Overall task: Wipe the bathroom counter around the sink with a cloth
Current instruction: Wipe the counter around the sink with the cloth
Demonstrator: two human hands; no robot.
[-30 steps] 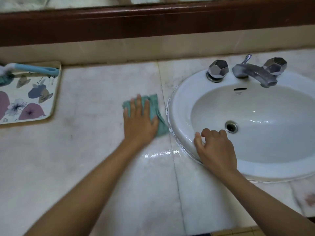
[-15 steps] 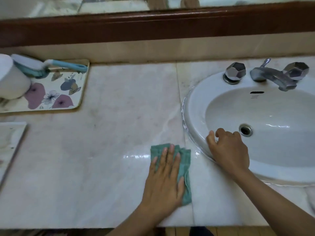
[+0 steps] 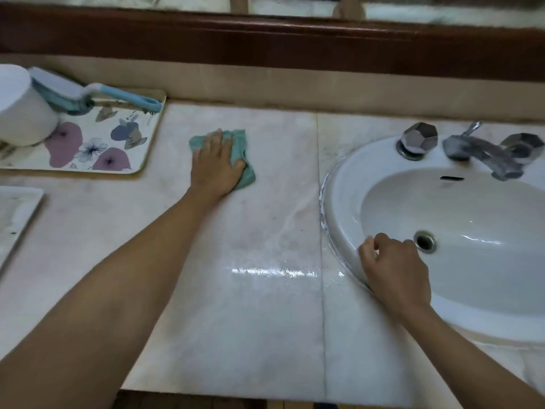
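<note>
1. Both hands are on the worktop: my view has the left hand (image 3: 216,163) lying flat, fingers straight and together, pressing down on a small teal cloth (image 3: 240,143). The right hand (image 3: 395,270) rests with fingers curled under and nothing held in it.
2. At the far left edge I see the corner of a flat white rectangular tray (image 3: 14,214), cut off by the frame.
3. Behind it sits a cream tray printed with purple and blue flowers (image 3: 138,149), close to the back wall.
4. On that tray stands a white round container (image 3: 20,113), and a scrubbing brush with a light blue handle (image 3: 118,95) lies leaning against it.
5. The cloth is just right of the floral tray, on the pale marble counter (image 3: 250,320), well apart from the basin. Teal edges show beyond the fingertips and beside the thumb.
6. Nearer the front edge, a wet streak (image 3: 271,271) shines across the seam between the two slabs.
7. The white oval ceramic sink (image 3: 339,202) fills the right side. The right hand sits on its near-left rim, knuckles up, fingertips turned into the bowl close to the metal drain (image 3: 425,242).
8. At the back of the basin I see a faceted chrome knob (image 3: 418,137), a chrome spout (image 3: 483,152), and a second knob (image 3: 522,143), blurred.
9. A dark wooden mirror frame (image 3: 265,42) runs along the top.
</note>
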